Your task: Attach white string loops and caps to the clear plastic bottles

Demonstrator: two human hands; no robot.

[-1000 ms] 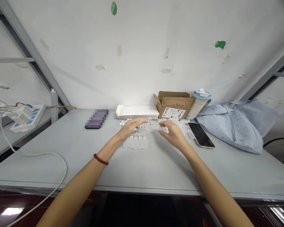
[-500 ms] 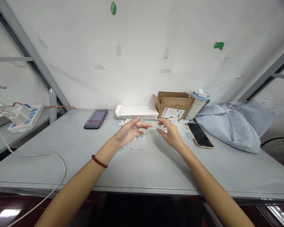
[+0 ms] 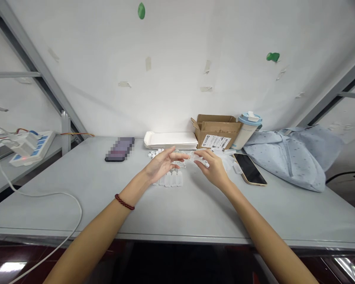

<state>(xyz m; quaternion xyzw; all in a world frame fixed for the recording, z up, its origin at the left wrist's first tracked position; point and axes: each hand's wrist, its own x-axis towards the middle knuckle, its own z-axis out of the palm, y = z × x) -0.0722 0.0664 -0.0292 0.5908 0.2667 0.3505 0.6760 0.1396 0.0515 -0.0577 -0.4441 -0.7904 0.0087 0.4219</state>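
Note:
Between my hands is a small translucent plastic piece (image 3: 192,156), too pale and small to name exactly. My left hand (image 3: 161,165) has its palm turned inward, and its fingertips close on the piece's left end. From the other side, the curved thumb and fingers of my right hand (image 3: 213,166) grip it. Below my left fingers, several translucent flat, rounded pieces (image 3: 170,180) lie in a row, partly hidden by that hand. Small white cap-like pieces (image 3: 154,153) are scattered behind it. More clear plastic pieces (image 3: 227,159) lie to the right of my right hand.
A stack of white flat sheets or trays (image 3: 171,139) lies by the wall beside an open cardboard box (image 3: 217,132) and a blue-lidded cup (image 3: 247,132). One phone (image 3: 251,169) and a blue cloth bag (image 3: 286,161) are right; another phone (image 3: 120,150) and a power strip (image 3: 32,148) are left.
My right thumb and fingers have shifted slightly left on the translucent piece. My left hand has hardly moved.

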